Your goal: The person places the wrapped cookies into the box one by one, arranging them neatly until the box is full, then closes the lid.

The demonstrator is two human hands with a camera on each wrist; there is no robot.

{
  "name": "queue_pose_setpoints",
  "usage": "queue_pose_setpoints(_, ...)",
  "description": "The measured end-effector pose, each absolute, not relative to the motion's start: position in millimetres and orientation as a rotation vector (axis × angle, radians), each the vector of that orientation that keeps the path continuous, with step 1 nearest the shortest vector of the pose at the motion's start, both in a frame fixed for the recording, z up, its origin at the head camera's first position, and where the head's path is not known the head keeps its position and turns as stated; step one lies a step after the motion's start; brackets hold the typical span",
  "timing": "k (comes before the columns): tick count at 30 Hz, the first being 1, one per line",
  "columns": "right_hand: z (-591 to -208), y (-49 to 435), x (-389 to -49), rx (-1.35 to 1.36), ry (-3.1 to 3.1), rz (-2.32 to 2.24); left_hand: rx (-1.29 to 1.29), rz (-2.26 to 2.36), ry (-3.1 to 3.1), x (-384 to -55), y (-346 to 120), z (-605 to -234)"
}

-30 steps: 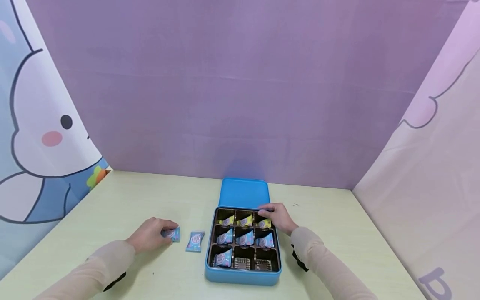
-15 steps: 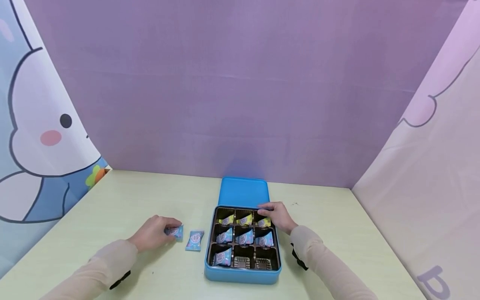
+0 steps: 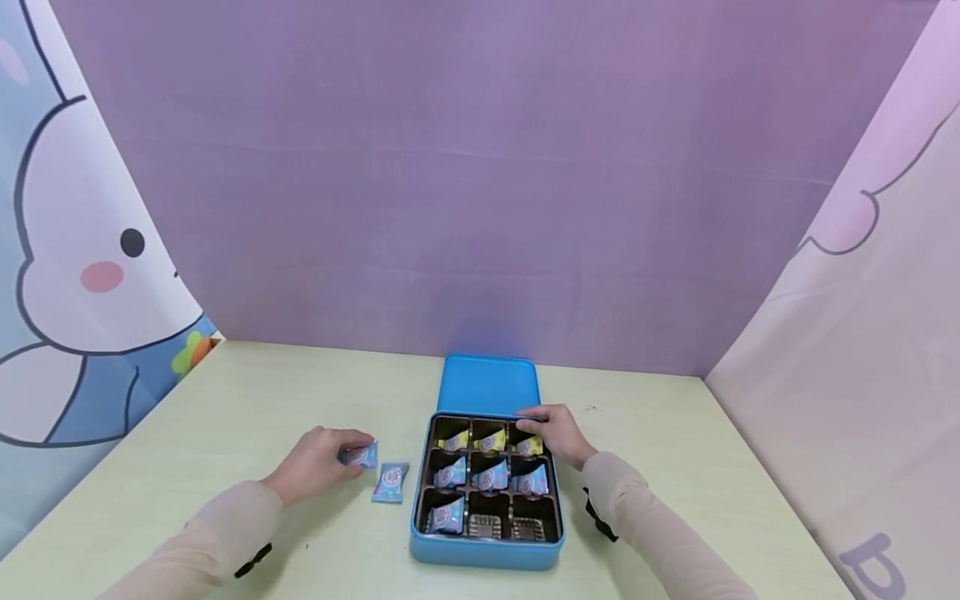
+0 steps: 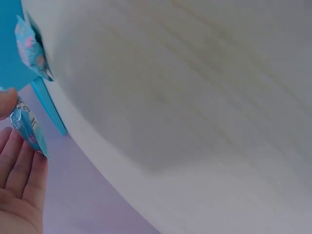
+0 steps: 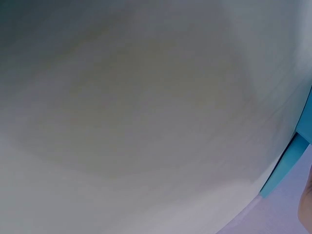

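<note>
In the head view my left hand (image 3: pixel 317 463) pinches a blue wrapped candy (image 3: pixel 363 455) between thumb and fingers, left of the box. The left wrist view shows this candy (image 4: pixel 28 124) edge-on, raised off the table. A second blue candy (image 3: pixel 390 482) lies flat on the table between that hand and the blue box (image 3: pixel 487 553). Yellow candies (image 3: pixel 490 442) fill the box's far row, and blue ones (image 3: pixel 491 477) the middle row. In the near row only the left compartment holds a blue candy (image 3: pixel 447 517). My right hand (image 3: pixel 558 433) grips the box's far right corner.
A blue lid (image 3: pixel 489 385) lies behind the box, near the purple back wall (image 3: pixel 480 183). Printed cloth panels stand at the left (image 3: pixel 97 275) and right (image 3: pixel 862 333). The pale table (image 3: pixel 645 417) extends on both sides of the box.
My left hand, with the candy in it, has moved right and slightly away, coming close to the loose candy. My right hand and the box have stayed in place.
</note>
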State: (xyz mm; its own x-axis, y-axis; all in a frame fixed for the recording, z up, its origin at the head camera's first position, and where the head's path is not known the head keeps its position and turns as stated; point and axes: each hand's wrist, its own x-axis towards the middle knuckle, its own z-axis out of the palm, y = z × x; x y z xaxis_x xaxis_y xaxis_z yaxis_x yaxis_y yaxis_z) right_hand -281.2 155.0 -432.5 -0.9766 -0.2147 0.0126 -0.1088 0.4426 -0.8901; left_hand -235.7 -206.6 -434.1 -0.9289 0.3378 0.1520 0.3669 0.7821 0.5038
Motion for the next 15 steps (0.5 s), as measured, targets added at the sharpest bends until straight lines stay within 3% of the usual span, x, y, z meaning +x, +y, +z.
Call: queue_pose_setpoints(15,-461.1,162.1,-303.1,-0.296,2.56,-1.618,-0.699,-0.868,-2.875,-225.3,-181.5,-421.6)
